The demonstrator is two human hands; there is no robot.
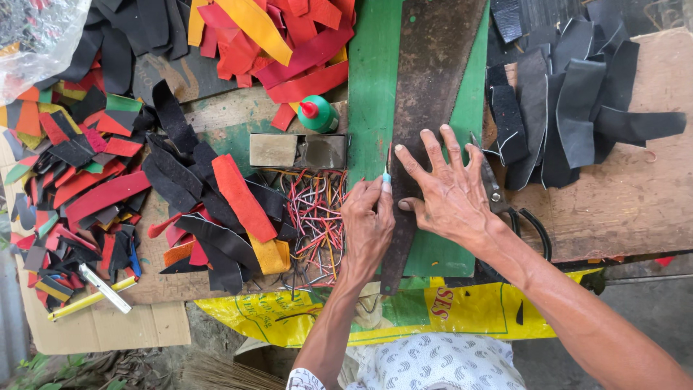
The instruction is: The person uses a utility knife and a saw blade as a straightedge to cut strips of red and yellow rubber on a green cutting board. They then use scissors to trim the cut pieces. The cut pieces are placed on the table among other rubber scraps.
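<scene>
My left hand [368, 224] pinches a thin blade with a light blue handle [388, 172], its tip at the left edge of a long dark rusty metal piece [433, 79]. That metal piece lies on a green sheet [372, 79]. My right hand [451, 191] rests flat on the metal piece, fingers spread, pressing it down. Black-handled scissors [505, 206] lie just right of my right hand, partly under it.
Black strips [570, 108] are piled at the right on a wooden board [635, 202]. Red, orange and black strips [238, 195] spread left. Thin coloured cords [314, 217], a green glue bottle [317, 114], a small metal block [297, 150] and a yellow sack [404, 314] lie nearby.
</scene>
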